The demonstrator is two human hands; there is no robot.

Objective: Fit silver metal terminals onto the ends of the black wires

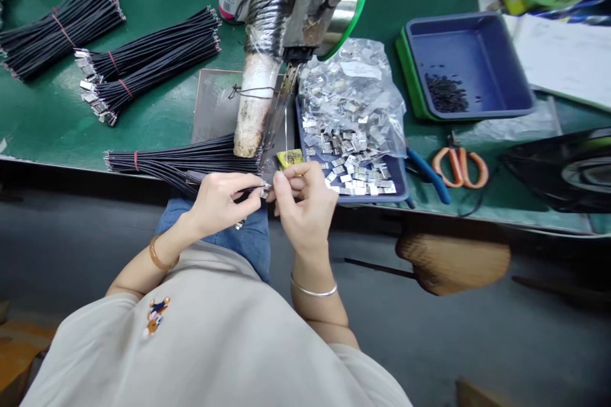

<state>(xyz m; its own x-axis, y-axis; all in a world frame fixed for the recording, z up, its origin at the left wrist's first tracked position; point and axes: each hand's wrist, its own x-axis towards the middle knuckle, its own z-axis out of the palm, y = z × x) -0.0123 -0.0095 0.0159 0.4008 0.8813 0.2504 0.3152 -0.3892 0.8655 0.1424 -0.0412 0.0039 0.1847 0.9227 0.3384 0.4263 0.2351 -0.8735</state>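
My left hand (222, 202) is closed, its thumb and fingers pinching a black cable close to its end. A small silvery metal connector (265, 189) shows at the tip, between my two hands. My right hand (305, 203) is closed too, with thumb and forefinger pinched at that connector; its fingertips partly hide it. Behind my left hand lies a tied bundle of black cables (191, 158) along the table's front edge. Just beyond my right fingers are a yellow sponge (289, 158) and a thin strand of wire (286, 130) hanging down.
A soldering stand (310, 19) and a wrapped hose (258, 102) come down over the work spot. To the right, a tray (400, 184) holds bagged metal connectors. Further right are a blue bin (506, 70), blue-handled pliers (432, 177) and orange scissors (459, 166). Cable bundles (157, 54) lie left.
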